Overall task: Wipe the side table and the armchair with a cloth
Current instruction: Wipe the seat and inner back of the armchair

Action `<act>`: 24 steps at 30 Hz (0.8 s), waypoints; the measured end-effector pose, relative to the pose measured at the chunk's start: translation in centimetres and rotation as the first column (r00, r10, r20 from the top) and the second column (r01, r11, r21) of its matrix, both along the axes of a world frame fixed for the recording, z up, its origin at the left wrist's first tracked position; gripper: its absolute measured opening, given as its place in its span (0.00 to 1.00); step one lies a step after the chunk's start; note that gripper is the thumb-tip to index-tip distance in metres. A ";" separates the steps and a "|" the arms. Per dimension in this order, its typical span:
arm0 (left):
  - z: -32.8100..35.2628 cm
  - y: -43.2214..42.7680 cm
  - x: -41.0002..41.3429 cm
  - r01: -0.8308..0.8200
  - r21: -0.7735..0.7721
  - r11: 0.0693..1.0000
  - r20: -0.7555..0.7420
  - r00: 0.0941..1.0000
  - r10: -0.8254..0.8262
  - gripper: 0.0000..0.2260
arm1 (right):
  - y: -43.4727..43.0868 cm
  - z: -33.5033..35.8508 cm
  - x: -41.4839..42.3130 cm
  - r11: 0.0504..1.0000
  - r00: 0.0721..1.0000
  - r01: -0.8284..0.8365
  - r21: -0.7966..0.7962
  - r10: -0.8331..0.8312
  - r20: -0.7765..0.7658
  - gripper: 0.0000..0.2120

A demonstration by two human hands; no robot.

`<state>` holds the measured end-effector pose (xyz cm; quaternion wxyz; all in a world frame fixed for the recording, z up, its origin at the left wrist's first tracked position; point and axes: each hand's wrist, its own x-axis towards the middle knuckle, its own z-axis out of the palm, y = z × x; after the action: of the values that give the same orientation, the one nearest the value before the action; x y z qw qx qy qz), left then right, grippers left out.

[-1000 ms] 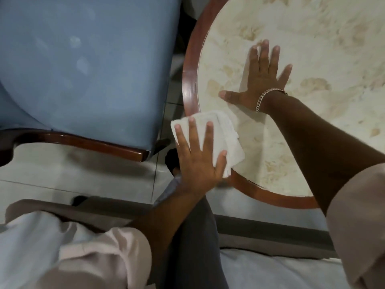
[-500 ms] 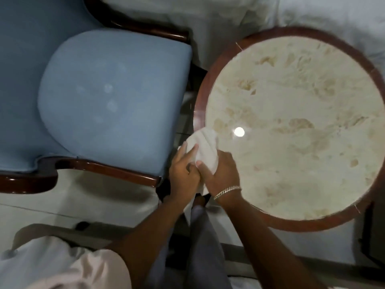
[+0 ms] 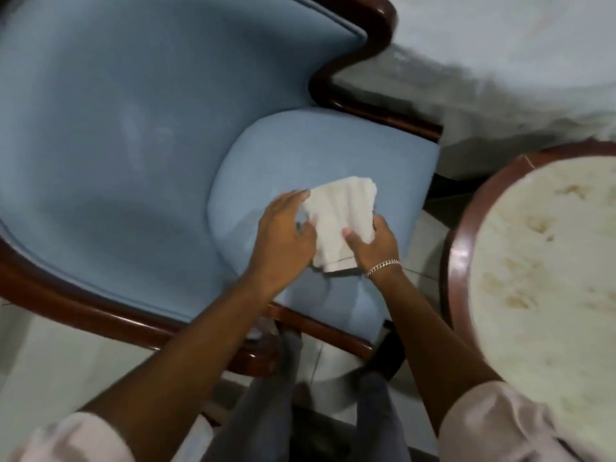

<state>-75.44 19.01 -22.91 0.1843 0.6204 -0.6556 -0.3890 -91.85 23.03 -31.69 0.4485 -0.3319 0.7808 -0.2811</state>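
Note:
A folded white cloth (image 3: 340,215) is held over the front part of the blue seat cushion (image 3: 333,151) of the armchair (image 3: 116,128). My left hand (image 3: 283,238) grips the cloth's left edge. My right hand (image 3: 371,250), with a silver bracelet on the wrist, pinches the cloth's lower right side with its thumb on top. The round side table (image 3: 546,261), with a beige marble top and a reddish wooden rim, stands at the right, apart from both hands.
The armchair has a dark wooden frame (image 3: 83,308) along its front and a curved wooden arm (image 3: 360,61) at the back right. White fabric (image 3: 500,61) lies behind the table. My legs stand on a pale tiled floor (image 3: 66,361) between chair and table.
Both hands have carried the cloth from the side table's left rim to over the armchair's seat cushion. The view has swung left toward the chair.

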 end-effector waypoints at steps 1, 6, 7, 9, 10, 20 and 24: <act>0.6 -1.0 2.3 0.083 -0.030 0.996 0.069 0.994 -0.081 0.21 | -0.7 -0.6 0.7 0.998 0.993 -0.047 0.033 0.050 -0.110 0.29; 2.8 -3.1 12.7 0.422 -0.003 0.906 0.479 0.796 -0.370 0.29 | -1.7 -1.9 4.8 0.910 0.706 -0.381 0.165 0.402 -0.583 0.39; 2.4 -3.4 14.8 0.429 0.059 0.901 0.529 0.752 -0.393 0.30 | -1.7 -2.6 6.1 0.862 0.647 -0.461 0.212 0.490 -0.585 0.40; 1.9 -3.6 17.6 0.437 0.187 0.880 0.576 0.677 -0.458 0.32 | -1.9 -4.6 8.2 0.852 0.626 -0.444 0.277 0.516 -0.584 0.40; 2.2 -3.8 17.9 0.447 0.221 0.867 0.589 0.647 -0.484 0.34 | -2.1 -4.6 8.5 0.888 0.640 -0.367 0.277 0.457 -0.618 0.38; 7.6 1.3 19.8 0.510 0.134 0.850 0.684 0.573 -0.451 0.33 | -7.1 -4.4 7.7 0.938 0.698 -0.234 0.255 0.345 -0.627 0.36; 6.7 1.3 19.3 0.510 0.139 0.849 0.690 0.565 -0.453 0.31 | -12.6 -5.4 11.0 0.874 0.594 -0.443 0.201 0.453 -0.665 0.35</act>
<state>-56.13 20.33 -16.24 -0.1678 0.5103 -0.8327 -0.1343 -80.81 10.45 -37.04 0.1809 -0.5942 0.7837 -0.0084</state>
